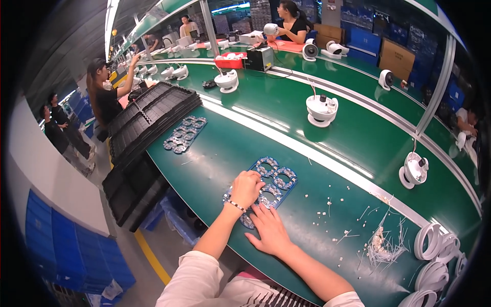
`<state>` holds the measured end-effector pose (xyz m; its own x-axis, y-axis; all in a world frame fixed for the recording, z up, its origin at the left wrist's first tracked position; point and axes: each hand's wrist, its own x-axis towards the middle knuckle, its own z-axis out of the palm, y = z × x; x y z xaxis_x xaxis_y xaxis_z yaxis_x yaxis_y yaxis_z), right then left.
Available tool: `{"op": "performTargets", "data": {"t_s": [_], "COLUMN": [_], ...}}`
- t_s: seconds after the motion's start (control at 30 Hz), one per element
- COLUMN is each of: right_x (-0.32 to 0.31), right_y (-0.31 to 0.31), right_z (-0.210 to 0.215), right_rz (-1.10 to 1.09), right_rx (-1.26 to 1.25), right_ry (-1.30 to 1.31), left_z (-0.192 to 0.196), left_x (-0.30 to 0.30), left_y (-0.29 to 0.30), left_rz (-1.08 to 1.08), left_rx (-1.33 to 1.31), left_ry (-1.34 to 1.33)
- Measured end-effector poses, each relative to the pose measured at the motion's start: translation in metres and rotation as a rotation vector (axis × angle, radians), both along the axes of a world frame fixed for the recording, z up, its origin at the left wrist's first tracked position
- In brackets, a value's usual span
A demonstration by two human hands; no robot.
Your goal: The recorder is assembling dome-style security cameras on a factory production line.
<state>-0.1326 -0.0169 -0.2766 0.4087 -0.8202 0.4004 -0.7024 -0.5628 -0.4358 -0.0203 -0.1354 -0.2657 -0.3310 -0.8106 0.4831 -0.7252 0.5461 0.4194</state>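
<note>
A blue panel of round circuit boards (273,179) lies on the green work surface (220,153) in front of me. My left hand (246,188) is curled into a fist and presses on the panel's near left part. My right hand (270,231) lies flat with fingers spread, its fingertips on the panel's near edge. A beaded bracelet sits on my left wrist. A second, similar panel (184,134) lies farther left on the surface.
Stacks of black trays (148,115) stand at the left end. White round device bodies (321,110) (413,170) sit on the belt beyond. Small white bits and cut ties (381,245) litter the right; white rings (432,243) lie beside them. Other people work in the background.
</note>
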Motion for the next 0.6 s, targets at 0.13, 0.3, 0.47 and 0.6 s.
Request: {"op": "performTargets", "data": {"t_s": [0.13, 0.3, 0.47, 0.6], "right_x": [0.000, 0.000, 0.000, 0.000], "right_y": [-0.004, -0.001, 0.007, 0.006], "right_z": [-0.003, -0.006, -0.008, -0.009], "right_rz": [-0.004, 0.003, -0.006, -0.013], "right_rx": [0.002, 0.018, 0.032, 0.074], "right_ry": [-0.010, -0.008, 0.011, -0.011], "left_z": [-0.002, -0.009, -0.009, -0.012], "left_x": [-0.005, -0.007, -0.010, -0.009], "left_y": [0.000, 0.006, 0.016, 0.013], "left_rz": [0.053, 0.079, 0.091, 0.081], "left_rx": [-0.021, -0.044, -0.121, -0.069], "left_ry": [-0.019, -0.013, 0.036, 0.007]}}
